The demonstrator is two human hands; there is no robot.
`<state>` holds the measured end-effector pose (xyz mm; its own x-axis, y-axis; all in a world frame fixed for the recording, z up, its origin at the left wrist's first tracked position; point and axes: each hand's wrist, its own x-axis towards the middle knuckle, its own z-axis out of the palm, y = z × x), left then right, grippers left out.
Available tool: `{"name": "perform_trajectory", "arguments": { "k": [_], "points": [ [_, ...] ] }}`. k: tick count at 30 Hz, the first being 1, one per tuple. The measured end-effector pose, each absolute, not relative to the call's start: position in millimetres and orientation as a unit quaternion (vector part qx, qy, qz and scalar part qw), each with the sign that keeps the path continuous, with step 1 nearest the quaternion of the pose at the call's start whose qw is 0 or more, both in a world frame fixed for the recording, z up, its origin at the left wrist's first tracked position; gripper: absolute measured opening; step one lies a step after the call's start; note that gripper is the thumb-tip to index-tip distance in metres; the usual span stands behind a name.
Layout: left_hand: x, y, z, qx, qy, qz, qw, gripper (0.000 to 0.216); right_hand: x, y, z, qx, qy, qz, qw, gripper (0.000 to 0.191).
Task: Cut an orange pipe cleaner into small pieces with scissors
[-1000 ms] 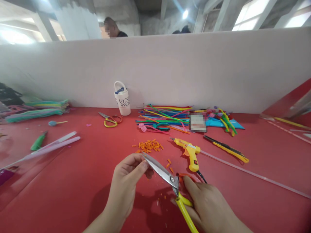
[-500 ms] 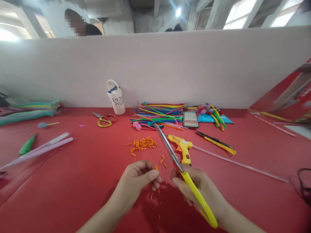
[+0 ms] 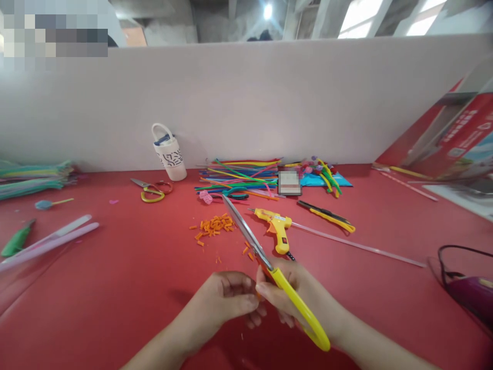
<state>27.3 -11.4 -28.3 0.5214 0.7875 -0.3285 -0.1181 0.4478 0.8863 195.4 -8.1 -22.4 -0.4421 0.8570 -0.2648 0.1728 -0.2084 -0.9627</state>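
Note:
My right hand [image 3: 304,298] grips yellow-handled scissors [image 3: 269,267], their closed blades pointing up and to the left over the red table [image 3: 115,288]. My left hand [image 3: 227,300] is curled in a pinch right beside the right hand's fingertips; what it holds is too small to make out. A small pile of cut orange pieces [image 3: 213,226] lies just beyond the hands, with a few stray bits nearer. A yellow glue gun [image 3: 275,226] rests to the right of the blades.
Coloured pipe cleaners [image 3: 239,177] lie by the white partition, next to a white cup [image 3: 169,154] and a second pair of scissors [image 3: 150,190]. A yellow-black knife [image 3: 327,216], a clear glue stick [image 3: 362,246], pink sticks [image 3: 50,239] and a purple device [image 3: 472,293] surround the work area.
The scissors swung from lying low across the hands to blades pointing up and away. My left hand drew in and closed against the right hand. The view shifted rightward.

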Motion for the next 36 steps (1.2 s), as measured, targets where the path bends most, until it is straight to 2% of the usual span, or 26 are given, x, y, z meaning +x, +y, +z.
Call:
{"name": "perform_trajectory", "arguments": {
  "k": [8,13,17,24,30,36],
  "points": [
    [30.3,-14.3,-31.0,0.447,0.424,0.256,0.745,0.01,192.5,-8.6,-18.5,-0.485,-0.579,0.595,0.275,0.024],
    [29.7,-10.8,-29.9,0.41,0.437,0.319,0.734,0.014,193.1,-8.0,-9.7,-0.49,-0.572,0.6,0.269,0.024],
    [31.4,-10.9,-27.6,0.399,0.432,0.32,0.743,0.014,192.5,-8.8,-10.5,-0.487,-0.569,0.607,0.267,0.028],
    [28.4,-10.9,-25.5,0.38,0.419,0.356,0.744,0.011,196.2,-5.9,-20.5,-0.489,-0.545,0.589,0.341,0.024],
    [27.6,-10.7,-25.9,0.397,0.416,0.341,0.744,0.014,193.9,-7.1,-19.9,-0.484,-0.565,0.602,0.29,0.021],
    [30.1,-10.1,-29.4,0.401,0.434,0.327,0.738,0.02,195.6,-6.8,-19.3,-0.501,-0.564,0.593,0.281,0.02]
  ]
}}
